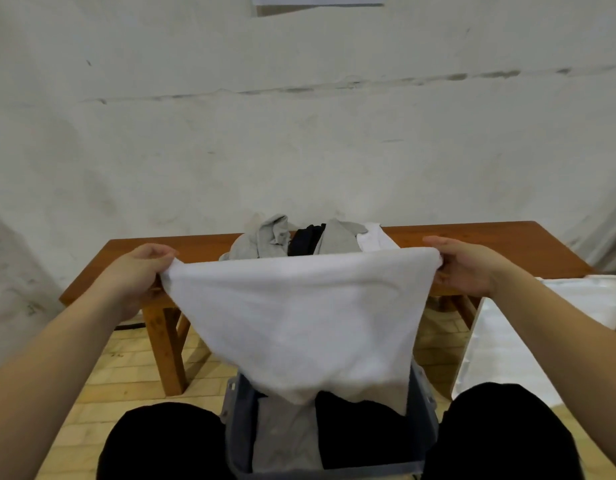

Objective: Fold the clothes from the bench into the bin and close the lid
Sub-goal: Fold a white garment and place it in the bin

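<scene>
A white garment hangs stretched in the air between my hands, above the bin. My left hand pinches its left upper corner and my right hand pinches its right upper corner. Its lower part droops into the open translucent grey bin between my knees. Inside the bin lie a folded grey piece and a folded black piece. Behind the garment, a heap of grey, black and white clothes rests on the brown wooden bench.
The bin's white lid leans at the right, next to the bench's end. A pale wall stands right behind the bench. The floor is yellowish tile. My black-clad knees flank the bin.
</scene>
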Motion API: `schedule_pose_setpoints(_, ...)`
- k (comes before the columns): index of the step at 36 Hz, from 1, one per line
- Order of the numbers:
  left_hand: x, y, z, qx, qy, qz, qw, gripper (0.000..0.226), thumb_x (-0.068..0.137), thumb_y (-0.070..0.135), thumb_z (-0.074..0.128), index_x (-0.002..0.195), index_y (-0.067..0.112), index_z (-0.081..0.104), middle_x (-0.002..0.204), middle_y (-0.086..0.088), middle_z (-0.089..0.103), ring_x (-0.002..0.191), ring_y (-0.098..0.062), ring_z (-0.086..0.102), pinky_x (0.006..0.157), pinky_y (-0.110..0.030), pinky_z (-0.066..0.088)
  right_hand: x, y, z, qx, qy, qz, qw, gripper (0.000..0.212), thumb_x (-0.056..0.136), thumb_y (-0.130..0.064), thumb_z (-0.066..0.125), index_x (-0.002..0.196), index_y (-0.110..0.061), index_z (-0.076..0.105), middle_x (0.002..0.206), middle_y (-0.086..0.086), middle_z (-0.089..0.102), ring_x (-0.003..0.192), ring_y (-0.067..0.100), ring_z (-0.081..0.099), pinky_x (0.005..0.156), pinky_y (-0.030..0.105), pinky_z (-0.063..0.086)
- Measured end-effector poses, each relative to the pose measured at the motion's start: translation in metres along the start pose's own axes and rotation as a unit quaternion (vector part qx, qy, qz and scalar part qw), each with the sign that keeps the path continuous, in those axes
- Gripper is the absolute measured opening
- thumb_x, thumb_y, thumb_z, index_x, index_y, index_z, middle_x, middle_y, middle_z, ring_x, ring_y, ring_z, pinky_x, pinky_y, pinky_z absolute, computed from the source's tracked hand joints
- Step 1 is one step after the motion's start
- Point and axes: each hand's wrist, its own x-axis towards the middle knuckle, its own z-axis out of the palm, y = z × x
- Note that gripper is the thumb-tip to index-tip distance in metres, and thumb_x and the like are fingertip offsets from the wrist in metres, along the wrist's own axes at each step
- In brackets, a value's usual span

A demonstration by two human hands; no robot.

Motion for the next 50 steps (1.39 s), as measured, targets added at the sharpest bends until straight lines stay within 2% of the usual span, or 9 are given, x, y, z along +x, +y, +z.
schedule_pose_setpoints(9, -0.002, 0.003, 0.003, -0.116, -0.095, -0.02, 0.988, 0.021, 0.097, 0.003, 0.049, 0.114, 0.004, 0.061, 0.121, -0.016, 0.058, 0.11, -0.029, 0.057, 0.094, -0.039, 0.049, -0.013, -0.011, 0.008, -0.288, 0.016, -0.113, 0.951, 0.034, 0.097, -0.011, 0.058, 0.131, -0.018, 0.06, 0.122, 0.0, 0.06, 0.114, 0.02, 0.055, 0.105, 0.038, 0.044)
schedule_pose_setpoints(19, 0.005, 0.005, 0.011, 0.275, 0.048, 0.179, 0.943, 0.011, 0.099, 0.026, 0.056, 0.105, 0.025, 0.064, 0.097, 0.003, 0.061, 0.084, -0.011, 0.053, 0.076, -0.031, 0.044, -0.003, -0.021, 0.008, -0.551, 0.125, -0.253, 0.785, 0.029, 0.104, -0.024, 0.046, 0.117, -0.01, 0.068, 0.107, 0.007, 0.062, 0.09, 0.021, 0.055, 0.077, 0.029, 0.04)
schedule_pose_setpoints(23, 0.006, 0.015, 0.004, 0.311, 0.072, 0.217, 0.923, 0.015, 0.1, 0.032, 0.053, 0.102, 0.02, 0.062, 0.086, 0.004, 0.059, 0.075, -0.011, 0.051, 0.062, -0.023, 0.038, -0.006, -0.036, 0.004, -0.507, 0.13, -0.269, 0.809, 0.027, 0.103, -0.027, 0.047, 0.103, -0.012, 0.069, 0.099, 0.006, 0.062, 0.084, 0.022, 0.058, 0.066, 0.031, 0.043)
schedule_pose_setpoints(27, 0.009, 0.028, -0.001, 0.265, 0.057, 0.232, 0.934, 0.028, 0.098, 0.039, 0.055, 0.085, 0.017, 0.066, 0.095, 0.002, 0.057, 0.082, -0.013, 0.053, 0.071, -0.031, 0.04, -0.001, -0.045, 0.006, -0.189, 0.1, -0.2, 0.956, 0.018, 0.098, -0.024, 0.054, 0.103, -0.012, 0.066, 0.107, 0.003, 0.063, 0.101, 0.02, 0.059, 0.091, 0.033, 0.047)
schedule_pose_setpoints(33, 0.012, 0.052, 0.005, -0.224, -0.021, 0.118, 0.967, 0.016, 0.101, 0.021, 0.05, 0.097, 0.008, 0.059, 0.096, -0.009, 0.056, 0.085, -0.021, 0.055, 0.074, -0.032, 0.046, -0.008, -0.059, 0.029, 0.208, 0.046, -0.139, 0.967, 0.012, 0.095, -0.012, 0.054, 0.085, -0.008, 0.059, 0.07, 0.004, 0.065, 0.068, 0.014, 0.064, 0.068, 0.027, 0.052)
schedule_pose_setpoints(36, 0.017, 0.065, 0.012, -0.418, -0.043, 0.053, 0.906, 0.017, 0.1, 0.019, 0.053, 0.11, 0.005, 0.056, 0.107, -0.011, 0.062, 0.095, -0.021, 0.062, 0.083, -0.034, 0.052, -0.011, -0.065, 0.039, 0.224, -0.004, -0.149, 0.963, 0.011, 0.096, -0.017, 0.055, 0.096, -0.009, 0.063, 0.078, 0.004, 0.074, 0.073, 0.017, 0.073, 0.076, 0.033, 0.055)
schedule_pose_setpoints(42, 0.016, 0.084, -0.007, -0.47, -0.153, 0.118, 0.861, 0.02, 0.084, 0.022, 0.072, 0.1, 0.011, 0.069, 0.096, -0.003, 0.071, 0.087, -0.014, 0.07, 0.077, -0.028, 0.059, -0.03, -0.087, 0.04, 0.251, -0.129, -0.206, 0.937, 0.026, 0.096, -0.023, 0.053, 0.089, -0.011, 0.074, 0.099, 0.009, 0.074, 0.097, 0.023, 0.071, 0.076, 0.036, 0.061)
schedule_pose_setpoints(46, 0.006, 0.095, -0.022, -0.558, -0.38, 0.151, 0.722, 0.033, 0.103, 0.017, 0.037, 0.105, 0.002, 0.066, 0.088, -0.013, 0.066, 0.089, -0.026, 0.064, 0.091, -0.035, 0.049, -0.065, -0.115, 0.043, 0.241, -0.326, -0.234, 0.884, 0.013, 0.088, -0.029, 0.068, 0.084, -0.017, 0.072, 0.081, 0.003, 0.071, 0.084, 0.018, 0.071, 0.08, 0.031, 0.059)
schedule_pose_setpoints(50, -0.009, 0.12, -0.004, -0.488, -0.395, 0.262, 0.733, 0.022, 0.102, 0.023, 0.049, 0.103, 0.007, 0.064, 0.094, -0.012, 0.063, 0.09, -0.029, 0.061, 0.088, -0.043, 0.049, -0.093, -0.13, 0.074, 0.063, -0.225, -0.349, 0.907, 0.029, 0.056, -0.046, 0.088, 0.075, -0.027, 0.076, 0.076, -0.004, 0.071, 0.07, 0.009, 0.067, 0.066, 0.021, 0.055)
